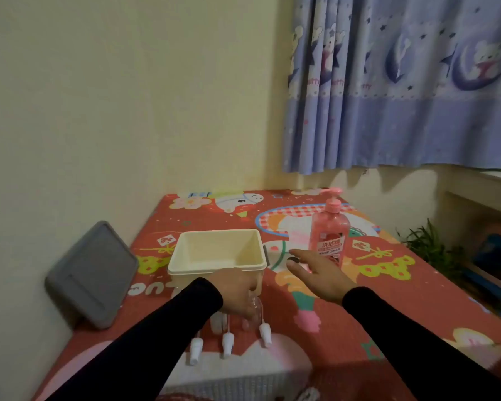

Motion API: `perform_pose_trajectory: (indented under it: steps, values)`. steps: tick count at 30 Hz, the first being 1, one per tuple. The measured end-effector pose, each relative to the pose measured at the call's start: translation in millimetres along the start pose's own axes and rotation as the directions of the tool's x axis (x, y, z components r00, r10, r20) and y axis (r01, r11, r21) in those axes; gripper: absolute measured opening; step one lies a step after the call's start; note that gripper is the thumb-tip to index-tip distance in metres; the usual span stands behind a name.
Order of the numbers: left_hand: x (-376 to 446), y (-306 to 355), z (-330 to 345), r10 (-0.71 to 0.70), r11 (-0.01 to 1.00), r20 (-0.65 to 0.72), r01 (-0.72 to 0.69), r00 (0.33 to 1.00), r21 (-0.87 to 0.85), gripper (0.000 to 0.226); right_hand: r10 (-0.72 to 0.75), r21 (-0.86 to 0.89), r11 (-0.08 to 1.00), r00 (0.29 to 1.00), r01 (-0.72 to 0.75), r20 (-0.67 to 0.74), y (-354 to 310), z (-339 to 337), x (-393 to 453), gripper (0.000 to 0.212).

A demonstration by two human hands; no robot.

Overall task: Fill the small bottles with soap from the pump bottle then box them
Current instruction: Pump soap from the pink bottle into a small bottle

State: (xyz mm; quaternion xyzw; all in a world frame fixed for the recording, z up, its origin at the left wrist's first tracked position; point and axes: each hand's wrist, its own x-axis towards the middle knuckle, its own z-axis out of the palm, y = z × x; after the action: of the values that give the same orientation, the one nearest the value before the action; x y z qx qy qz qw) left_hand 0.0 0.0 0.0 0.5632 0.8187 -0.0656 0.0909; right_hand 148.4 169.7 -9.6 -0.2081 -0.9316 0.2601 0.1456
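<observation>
**Hands at Work Over Small Bottles on a Patterned Mat**

Nearest the camera, white-capped small bottles (228, 344) lie in a row on the red cartoon mat (388, 299). Above them, the left hand (237, 293) curls around one clear bottle (255, 309) in front of the cream box (217, 251). The right hand (318, 270) reaches flat, fingers straight, just short of the pink pump bottle (329, 231) standing upright. A grey lid (90, 273) leans against the wall at far left.
</observation>
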Motion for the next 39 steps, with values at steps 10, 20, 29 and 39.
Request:
perform_pose_trajectory:
  steps: [10, 20, 29, 39]
  values:
    - [8.7, 1.5, 4.3, 0.024, 1.0, -0.051, -0.025, 0.998, -0.014, 0.025, 0.019, -0.018, 1.0, 1.0, -0.019, 0.008, 14.1, 4.3, -0.5, 0.061]
    - [8.0, -10.0, -42.2, -0.018, 0.957, -0.221, -0.047, 0.975, -0.286, 0.024, -0.058, 0.017, 0.998, 0.99, 0.06, -0.127, 8.3, -24.3, 7.5, 0.049]
    - [48.2, 7.7, -76.5, -0.092, 0.734, -0.357, -0.179, 0.929, -0.655, 0.024, -0.127, 0.092, 0.981, 0.926, 0.17, -0.355, -4.7, -87.0, 34.3, 0.033]
    - [112.8, 27.5, -99.6, -0.143, 0.727, -0.421, -0.194, 0.895, -0.659, 0.036, -0.065, 0.054, 0.992, 0.831, 0.114, -0.552, 3.7, -145.9, 100.7, 0.045]
